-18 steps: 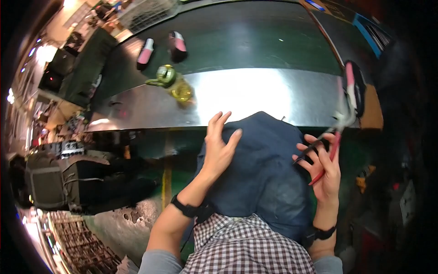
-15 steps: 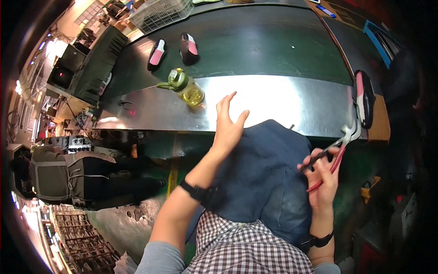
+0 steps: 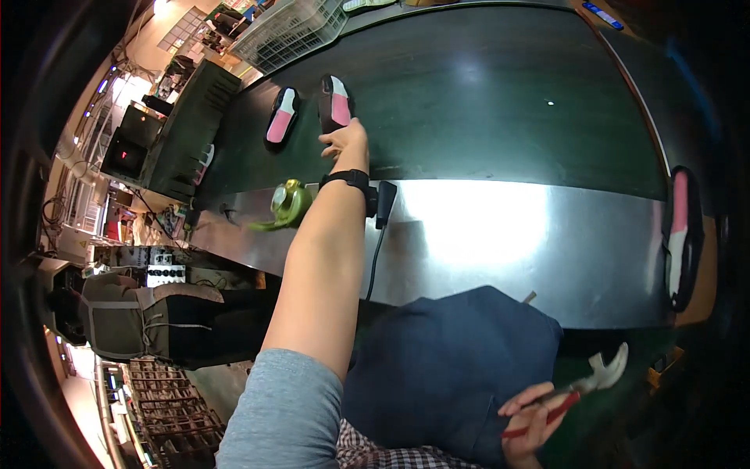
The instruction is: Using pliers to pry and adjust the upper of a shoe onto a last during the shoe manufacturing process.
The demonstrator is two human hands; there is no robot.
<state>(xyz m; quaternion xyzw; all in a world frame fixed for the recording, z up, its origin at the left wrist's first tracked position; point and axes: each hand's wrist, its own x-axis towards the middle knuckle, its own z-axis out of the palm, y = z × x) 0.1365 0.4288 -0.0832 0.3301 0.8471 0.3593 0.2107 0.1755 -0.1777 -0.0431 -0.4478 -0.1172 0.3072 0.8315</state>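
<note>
My left hand (image 3: pixel 344 141) is stretched far across the worktable, at the near end of a dark shoe (image 3: pixel 339 102) lying with its pink and white bottom up. Its fingers look spread and overlap the shoe's edge; whether they touch is unclear. A second such shoe (image 3: pixel 282 117) lies just left of it. Low at the right, my right hand (image 3: pixel 535 422) is closed around red-handled lasting pliers (image 3: pixel 582 384), whose curved metal jaws point up and right. Another pink and white shoe (image 3: pixel 680 234) rests on the table's right edge.
A green-lidded bottle (image 3: pixel 287 205) stands left of my forearm, partly hidden. A grey plastic crate (image 3: pixel 293 35) sits at the far left of the green surface (image 3: pixel 500 102). A bright metal strip (image 3: pixel 609 250) runs along the near side. A person (image 3: pixel 117 313) stands at the left.
My left hand has moved forward from above the metal strip to the far shoe. My right hand, still holding the pliers, has dropped away from the table edge. The view has shifted.
</note>
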